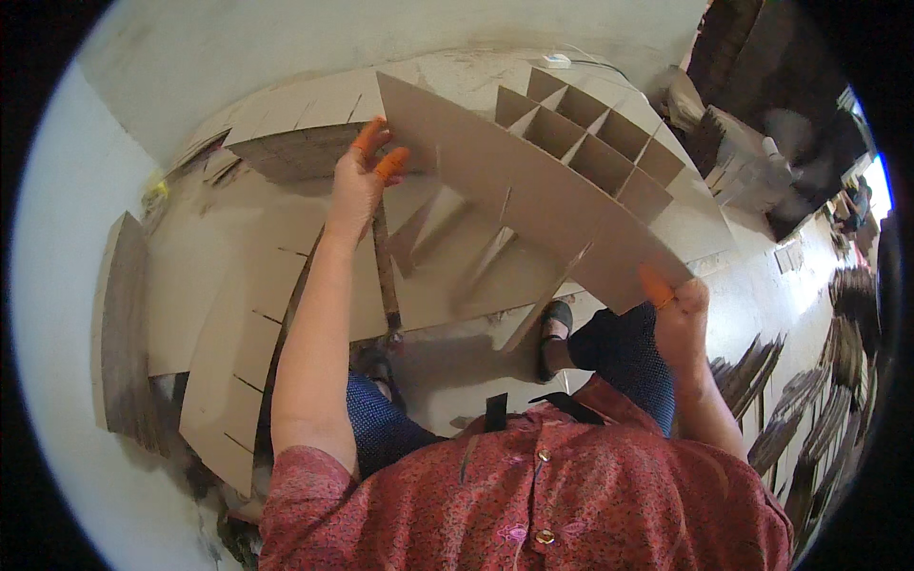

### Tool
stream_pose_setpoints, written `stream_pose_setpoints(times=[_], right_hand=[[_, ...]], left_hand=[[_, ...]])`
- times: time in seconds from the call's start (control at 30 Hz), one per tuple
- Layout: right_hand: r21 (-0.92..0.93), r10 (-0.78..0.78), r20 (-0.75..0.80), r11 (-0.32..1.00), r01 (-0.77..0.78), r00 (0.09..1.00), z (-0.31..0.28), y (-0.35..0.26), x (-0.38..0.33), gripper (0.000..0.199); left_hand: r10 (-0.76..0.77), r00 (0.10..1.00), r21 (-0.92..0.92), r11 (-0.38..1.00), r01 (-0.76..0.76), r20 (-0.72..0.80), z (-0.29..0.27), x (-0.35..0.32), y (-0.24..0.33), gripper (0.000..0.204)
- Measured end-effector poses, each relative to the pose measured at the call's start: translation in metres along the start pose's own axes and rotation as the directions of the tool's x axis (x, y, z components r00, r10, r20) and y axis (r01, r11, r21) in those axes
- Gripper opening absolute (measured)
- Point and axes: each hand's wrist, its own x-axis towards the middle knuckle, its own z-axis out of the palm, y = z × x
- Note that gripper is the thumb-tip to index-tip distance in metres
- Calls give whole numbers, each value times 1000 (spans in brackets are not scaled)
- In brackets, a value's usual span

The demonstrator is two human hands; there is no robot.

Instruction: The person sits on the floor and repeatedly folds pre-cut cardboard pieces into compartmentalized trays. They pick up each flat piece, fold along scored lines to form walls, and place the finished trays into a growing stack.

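Probably light and stiff yet easily creased, the slotted cardboard strip (543,207) suits end holds — right hand (680,306) pinching one, left hand (358,179) at the other, grip unclear.

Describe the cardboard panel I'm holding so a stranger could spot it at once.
From the red shirt at the bottom, look up to the left hand and right hand. The panel, long and brown, slants between them, left end higher in view. Unlike the stacks at left, it's held up, with the open-celled grid just beyond.
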Motion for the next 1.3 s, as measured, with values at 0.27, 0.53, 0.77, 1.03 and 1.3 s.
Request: stream_pose_setpoints(times=[0.27, 0.53, 0.77, 1.03, 1.3], right_hand=[[158, 139, 89, 976, -152, 986, -8, -8, -17, 10], [243, 167, 237, 944, -225, 957, 24, 29, -40, 14], [186, 137, 261, 964, -189, 955, 28, 20, -23, 13], [101, 233, 375, 952, -289, 897, 18, 40, -39, 14], [-65, -213, 332, 967, 248, 919, 0, -6, -12, 66]], left_hand=[[-45, 998, -5, 999, 45, 37, 11, 0, -12, 51], [-266, 963, 40, 963, 267, -30, -5, -11, -37, 51], [90, 991, 391, 919, -42, -103, 9, -57, -5, 46], [332, 943, 634, 736, -238, -32, 14, -98, 1, 41], [247, 933, 737, 573, -359, 262, 65, -140, 8, 33]])
